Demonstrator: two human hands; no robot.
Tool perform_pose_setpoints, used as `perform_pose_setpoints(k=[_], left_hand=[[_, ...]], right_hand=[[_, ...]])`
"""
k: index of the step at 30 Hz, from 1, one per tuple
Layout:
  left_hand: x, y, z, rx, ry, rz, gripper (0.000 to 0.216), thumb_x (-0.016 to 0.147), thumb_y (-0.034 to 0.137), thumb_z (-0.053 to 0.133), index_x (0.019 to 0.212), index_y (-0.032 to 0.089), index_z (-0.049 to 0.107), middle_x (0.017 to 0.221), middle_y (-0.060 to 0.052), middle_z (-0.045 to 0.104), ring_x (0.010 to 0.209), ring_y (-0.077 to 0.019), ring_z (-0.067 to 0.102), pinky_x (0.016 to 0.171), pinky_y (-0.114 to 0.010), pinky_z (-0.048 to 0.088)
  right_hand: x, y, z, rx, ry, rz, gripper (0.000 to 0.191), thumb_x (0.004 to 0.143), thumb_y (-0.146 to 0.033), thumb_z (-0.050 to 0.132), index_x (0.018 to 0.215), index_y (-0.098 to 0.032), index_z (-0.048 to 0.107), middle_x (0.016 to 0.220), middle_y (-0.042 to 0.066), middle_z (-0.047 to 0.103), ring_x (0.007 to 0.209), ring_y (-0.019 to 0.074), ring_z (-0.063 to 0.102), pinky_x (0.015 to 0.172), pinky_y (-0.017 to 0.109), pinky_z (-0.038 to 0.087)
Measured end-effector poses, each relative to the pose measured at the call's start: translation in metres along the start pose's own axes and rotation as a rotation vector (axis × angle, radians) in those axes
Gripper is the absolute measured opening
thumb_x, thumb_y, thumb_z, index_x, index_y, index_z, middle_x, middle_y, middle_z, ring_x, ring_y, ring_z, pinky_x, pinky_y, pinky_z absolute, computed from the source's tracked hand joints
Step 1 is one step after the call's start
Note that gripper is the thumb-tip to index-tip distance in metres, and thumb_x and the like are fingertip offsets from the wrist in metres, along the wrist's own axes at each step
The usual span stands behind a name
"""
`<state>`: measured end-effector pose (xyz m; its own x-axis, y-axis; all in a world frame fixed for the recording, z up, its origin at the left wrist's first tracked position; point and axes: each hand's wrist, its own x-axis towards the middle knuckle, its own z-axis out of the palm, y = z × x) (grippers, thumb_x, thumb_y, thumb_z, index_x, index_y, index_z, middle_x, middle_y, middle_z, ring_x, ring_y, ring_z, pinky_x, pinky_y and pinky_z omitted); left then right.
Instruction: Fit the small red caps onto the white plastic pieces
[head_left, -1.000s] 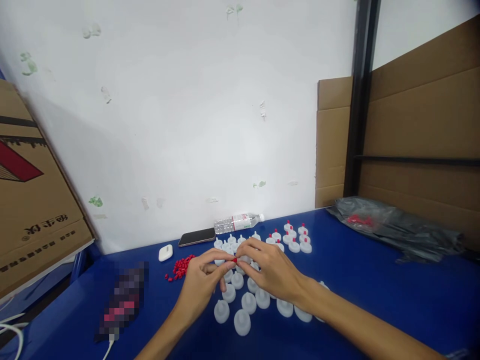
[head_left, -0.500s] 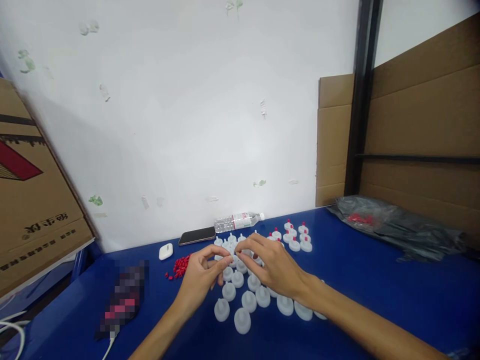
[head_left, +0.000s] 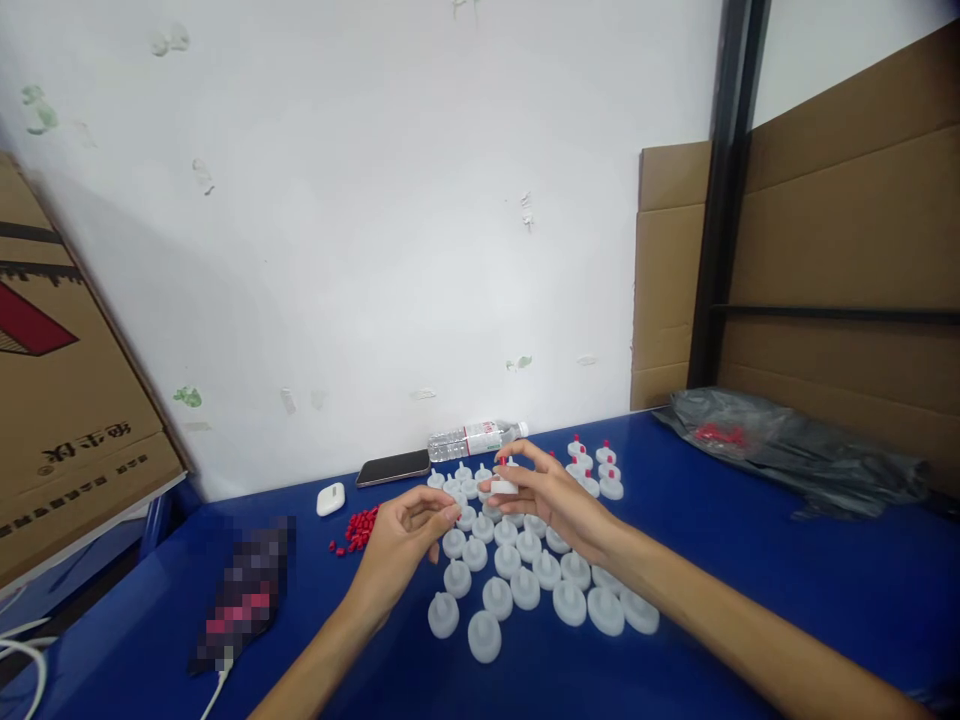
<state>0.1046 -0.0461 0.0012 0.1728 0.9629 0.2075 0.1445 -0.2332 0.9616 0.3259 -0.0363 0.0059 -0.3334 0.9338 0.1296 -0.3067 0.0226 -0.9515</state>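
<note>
My right hand (head_left: 551, 495) pinches a white nozzle cap (head_left: 504, 487) with a red tip on top, lifted above the blue table. Thumb and fingers of my left hand (head_left: 412, 525) are pressed together beside it, and a speck of red, apparently a small red tip cap (head_left: 458, 516), shows at the fingertips. Beneath and in front of both hands stand several white nozzle caps (head_left: 484, 636) without red tips. Farther right, several nozzle caps with red tips (head_left: 611, 487) are grouped together. A pile of small red tip caps (head_left: 360, 528) lies just left of my left hand.
Along the wall lie a water bottle (head_left: 476, 440), a phone (head_left: 393, 468) and a white earbud case (head_left: 330, 499). A grey plastic bag (head_left: 810, 460) with red pieces rests at the right. Cardboard (head_left: 67, 400) stands on the left; a blurred dark item (head_left: 247, 600) has a cable.
My hands have drawn apart. The right hand has shifted slightly right and up, and the red-tipped nozzle cap between its fingers is now visible. The left hand stays nearly in place.
</note>
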Motion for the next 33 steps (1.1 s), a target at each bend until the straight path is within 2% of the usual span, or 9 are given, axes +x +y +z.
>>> perform_pose_setpoints(k=[2, 5, 8, 11, 13, 23, 27, 30, 33], left_hand=[[0.0013, -0.0013, -0.0014, -0.013, 0.021, 0.007, 0.036, 0.072, 0.047, 0.08, 0.085, 0.015, 0.068, 0.082, -0.003, 0.068, 0.062, -0.0119, 0.058, 0.056, -0.024, 0.05], [0.0028, -0.0031, -0.0032, -0.049, 0.058, 0.003, 0.034, 0.072, 0.044, 0.081, 0.085, 0.016, 0.069, 0.085, -0.005, 0.07, 0.078, -0.0181, 0.067, 0.065, -0.026, 0.053], [0.0037, -0.0048, -0.0043, -0.073, 0.06, -0.01, 0.033, 0.073, 0.043, 0.08, 0.087, 0.016, 0.069, 0.085, -0.005, 0.07, 0.086, -0.0213, 0.069, 0.067, -0.026, 0.054], [0.0037, -0.0064, -0.0047, -0.072, 0.052, -0.01, 0.031, 0.074, 0.042, 0.08, 0.087, 0.016, 0.069, 0.085, -0.005, 0.069, 0.085, -0.0204, 0.068, 0.067, -0.026, 0.055], [0.0034, -0.0068, -0.0047, -0.07, 0.046, -0.008, 0.03, 0.074, 0.041, 0.079, 0.088, 0.016, 0.069, 0.086, -0.004, 0.068, 0.085, -0.02, 0.067, 0.067, -0.026, 0.056], [0.0042, -0.0082, -0.0044, -0.082, 0.046, -0.008, 0.03, 0.074, 0.041, 0.079, 0.087, 0.016, 0.07, 0.086, -0.003, 0.068, 0.085, -0.0192, 0.066, 0.068, -0.027, 0.056], [0.0041, -0.0084, -0.0046, -0.079, 0.05, -0.007, 0.028, 0.074, 0.04, 0.079, 0.087, 0.017, 0.07, 0.085, -0.003, 0.068, 0.084, -0.0187, 0.066, 0.068, -0.027, 0.055], [0.0041, -0.008, -0.005, -0.065, 0.052, -0.006, 0.028, 0.074, 0.039, 0.079, 0.088, 0.016, 0.07, 0.084, -0.003, 0.069, 0.077, -0.0164, 0.063, 0.066, -0.026, 0.051], [0.0037, -0.0073, -0.0051, -0.092, 0.026, -0.036, 0.03, 0.076, 0.038, 0.078, 0.095, 0.015, 0.072, 0.088, -0.006, 0.072, 0.077, -0.0158, 0.062, 0.066, -0.025, 0.048]], right_hand=[[0.0004, 0.0005, -0.002, 0.02, -0.011, 0.029, 0.03, 0.087, -0.039, 0.07, 0.106, -0.023, 0.053, 0.09, 0.003, 0.071, 0.086, 0.0182, 0.074, 0.085, 0.033, 0.055], [0.0011, 0.0013, -0.0015, 0.024, -0.01, 0.074, 0.027, 0.085, -0.036, 0.07, 0.101, -0.023, 0.052, 0.087, 0.002, 0.071, 0.076, 0.0154, 0.073, 0.065, 0.024, 0.053], [0.0023, 0.0015, -0.0001, 0.043, 0.027, 0.135, 0.023, 0.083, -0.033, 0.068, 0.095, -0.022, 0.051, 0.083, 0.001, 0.071, 0.059, 0.0099, 0.065, 0.045, 0.016, 0.04], [0.0038, 0.002, -0.0012, 0.08, 0.046, 0.193, 0.018, 0.083, -0.029, 0.065, 0.094, -0.022, 0.052, 0.08, 0.001, 0.071, 0.048, 0.0054, 0.053, 0.038, 0.013, 0.027], [0.0045, 0.0026, -0.003, 0.101, 0.04, 0.224, 0.016, 0.084, -0.028, 0.065, 0.095, -0.022, 0.054, 0.08, 0.001, 0.072, 0.047, 0.0047, 0.051, 0.037, 0.012, 0.026], [0.0042, 0.005, -0.0024, 0.114, 0.016, 0.19, 0.032, 0.085, -0.044, 0.075, 0.09, -0.02, 0.054, 0.079, 0.0, 0.068, 0.05, 0.0029, 0.058, 0.049, 0.011, 0.051], [0.0053, 0.0053, -0.0044, 0.128, 0.007, 0.15, 0.035, 0.085, -0.046, 0.076, 0.098, -0.021, 0.055, 0.087, 0.002, 0.069, 0.071, 0.0101, 0.072, 0.071, 0.018, 0.061], [0.0038, 0.0038, -0.0048, 0.07, -0.044, 0.121, 0.036, 0.085, -0.044, 0.076, 0.105, -0.02, 0.057, 0.097, 0.006, 0.071, 0.091, 0.0172, 0.075, 0.093, 0.029, 0.058], [0.0012, 0.0024, -0.0014, -0.031, -0.033, 0.042, 0.034, 0.085, -0.045, 0.075, 0.099, -0.019, 0.058, 0.1, 0.006, 0.072, 0.097, 0.02, 0.073, 0.098, 0.037, 0.055]])
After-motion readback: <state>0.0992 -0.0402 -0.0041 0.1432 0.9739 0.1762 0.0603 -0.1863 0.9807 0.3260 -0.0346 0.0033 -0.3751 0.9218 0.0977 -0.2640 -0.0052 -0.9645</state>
